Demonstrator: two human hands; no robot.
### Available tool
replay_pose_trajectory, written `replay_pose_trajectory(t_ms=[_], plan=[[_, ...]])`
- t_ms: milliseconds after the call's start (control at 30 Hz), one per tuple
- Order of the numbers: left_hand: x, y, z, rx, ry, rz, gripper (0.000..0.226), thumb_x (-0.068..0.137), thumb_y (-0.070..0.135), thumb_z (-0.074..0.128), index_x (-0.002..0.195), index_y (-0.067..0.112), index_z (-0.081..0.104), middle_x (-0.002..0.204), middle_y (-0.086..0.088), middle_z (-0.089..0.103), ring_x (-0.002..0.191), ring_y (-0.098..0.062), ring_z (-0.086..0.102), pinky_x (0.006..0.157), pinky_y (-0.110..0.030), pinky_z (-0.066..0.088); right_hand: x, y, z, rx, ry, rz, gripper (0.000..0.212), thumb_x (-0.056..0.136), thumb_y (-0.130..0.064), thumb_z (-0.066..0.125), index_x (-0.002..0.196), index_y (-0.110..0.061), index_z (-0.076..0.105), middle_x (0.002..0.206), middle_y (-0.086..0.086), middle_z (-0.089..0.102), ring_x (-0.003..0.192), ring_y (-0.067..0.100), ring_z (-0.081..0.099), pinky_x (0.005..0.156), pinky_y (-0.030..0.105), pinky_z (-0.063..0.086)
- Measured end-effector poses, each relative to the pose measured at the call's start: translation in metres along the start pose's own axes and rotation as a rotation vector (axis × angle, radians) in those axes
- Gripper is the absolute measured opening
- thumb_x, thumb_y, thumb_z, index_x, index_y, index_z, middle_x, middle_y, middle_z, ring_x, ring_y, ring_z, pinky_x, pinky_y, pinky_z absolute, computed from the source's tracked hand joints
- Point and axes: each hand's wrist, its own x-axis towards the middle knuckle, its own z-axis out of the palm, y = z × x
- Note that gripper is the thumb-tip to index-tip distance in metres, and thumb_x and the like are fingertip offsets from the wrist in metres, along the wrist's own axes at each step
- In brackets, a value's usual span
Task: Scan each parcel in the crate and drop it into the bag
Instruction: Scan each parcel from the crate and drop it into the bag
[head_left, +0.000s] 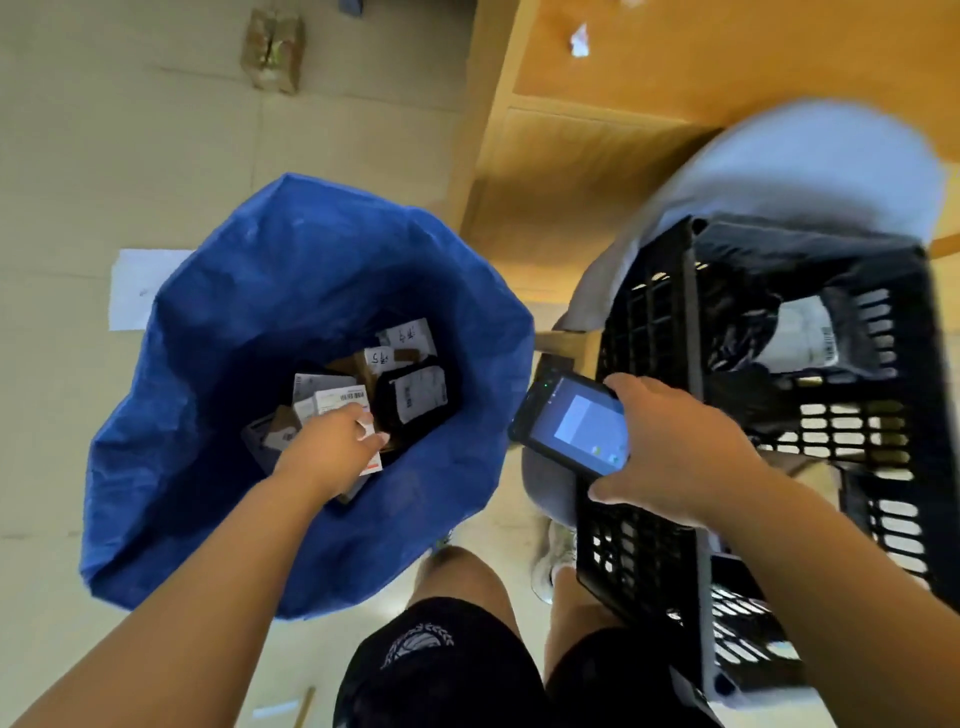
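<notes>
A wide-open blue bag (218, 332) stands on the floor at the left, with several labelled parcels (410, 389) lying at its bottom. My left hand (332, 449) reaches down into the bag's mouth and grips a small white box parcel (340, 401) with a barcode label. My right hand (680, 447) holds a black handheld scanner (569, 421), its screen lit, between the bag and the crate. At the right is the black lattice crate (649, 312). Inside it lie a black plastic parcel (737, 322) and a pale parcel with a label (802, 338).
A large pale sack (810, 166) bulges behind the crate. Wooden furniture (597, 171) fills the top middle and right. On the tiled floor lie a cardboard box (272, 49) and a white sheet (132, 288). My legs in black shorts (436, 670) are below.
</notes>
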Motion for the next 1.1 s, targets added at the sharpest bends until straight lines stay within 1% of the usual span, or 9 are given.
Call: replay_pose_trajectory(t_ms=[100,267,400,600,700,833,933,1033,1100], plan=[[-0.026,0.049,-0.002,-0.012,0.039,0.082,0.037,0.091,0.040,0.058,0.123,0.021,0.055,0.114,-0.001,0.063,0.091,-0.020,0.058,0.075,-0.031,0.046,-0.033,0.040,-0.004,0.041,0.039,0.048,0.089,0.059,-0.053,0.077,0.130,-0.023,0.031,0.119,-0.003,0.049,0.101,0.021,0.052,0.080,0.038,0.047],[-0.063,0.128,0.019,-0.067,0.048,0.214,0.031,0.088,0.037,0.062,0.115,0.023,0.058,0.109,0.007,0.063,0.093,-0.014,0.058,0.080,-0.030,0.043,-0.079,0.116,0.001,0.153,0.111,0.135,0.100,0.060,-0.052,0.078,0.139,-0.022,0.025,0.127,-0.002,0.046,0.108,0.021,0.050,0.081,0.035,0.045],[-0.089,0.186,0.053,-0.057,0.035,0.360,0.021,0.088,0.037,0.064,0.106,0.028,0.059,0.104,0.009,0.063,0.095,-0.009,0.060,0.083,-0.028,0.044,-0.106,0.181,0.013,0.214,0.140,0.196,0.093,0.060,-0.053,0.079,0.134,-0.023,0.030,0.127,-0.001,0.049,0.108,0.023,0.051,0.086,0.039,0.048],[-0.116,0.274,0.122,-0.016,0.038,0.494,0.014,0.089,0.037,0.062,0.102,0.032,0.060,0.088,0.021,0.062,0.084,0.004,0.059,0.071,-0.022,0.046,-0.135,0.275,0.042,0.246,0.142,0.296,0.091,0.059,-0.057,0.077,0.132,-0.024,0.033,0.125,-0.003,0.050,0.103,0.022,0.054,0.079,0.036,0.049],[-0.124,0.313,0.164,0.040,-0.001,0.537,0.015,0.089,0.039,0.062,0.102,0.031,0.060,0.088,0.021,0.060,0.083,0.005,0.058,0.074,-0.026,0.049,-0.145,0.317,0.058,0.270,0.146,0.369,0.087,0.058,-0.056,0.077,0.128,-0.025,0.035,0.117,-0.001,0.053,0.097,0.022,0.053,0.072,0.034,0.047],[-0.124,0.347,0.221,0.081,-0.105,0.510,0.032,0.088,0.042,0.061,0.116,0.028,0.057,0.112,0.011,0.061,0.102,-0.010,0.060,0.086,-0.035,0.051,-0.153,0.358,0.075,0.317,0.174,0.442,0.081,0.057,-0.053,0.076,0.123,-0.026,0.038,0.106,-0.004,0.053,0.087,0.019,0.051,0.071,0.035,0.048],[-0.113,0.357,0.258,0.310,-0.140,0.479,0.062,0.086,0.049,0.061,0.138,0.023,0.040,0.136,0.000,0.044,0.122,-0.021,0.047,0.096,-0.039,0.045,-0.157,0.376,0.085,0.365,0.194,0.473,0.083,0.058,-0.050,0.076,0.127,-0.026,0.036,0.110,-0.004,0.053,0.090,0.020,0.052,0.072,0.035,0.047],[-0.101,0.356,0.282,0.563,-0.195,0.374,0.085,0.082,0.056,0.063,0.147,0.021,0.020,0.144,-0.007,0.030,0.130,-0.032,0.035,0.100,-0.044,0.042,-0.158,0.385,0.093,0.398,0.182,0.469,0.081,0.058,-0.049,0.076,0.125,-0.026,0.037,0.104,-0.005,0.052,0.086,0.018,0.052,0.071,0.036,0.050],[-0.095,0.354,0.293,0.642,-0.224,0.341,0.090,0.081,0.055,0.064,0.148,0.019,0.015,0.143,-0.009,0.031,0.129,-0.033,0.036,0.099,-0.043,0.042,-0.158,0.388,0.098,0.405,0.167,0.460,0.077,0.058,-0.050,0.076,0.121,-0.027,0.038,0.100,-0.006,0.052,0.083,0.017,0.052,0.070,0.036,0.051]])
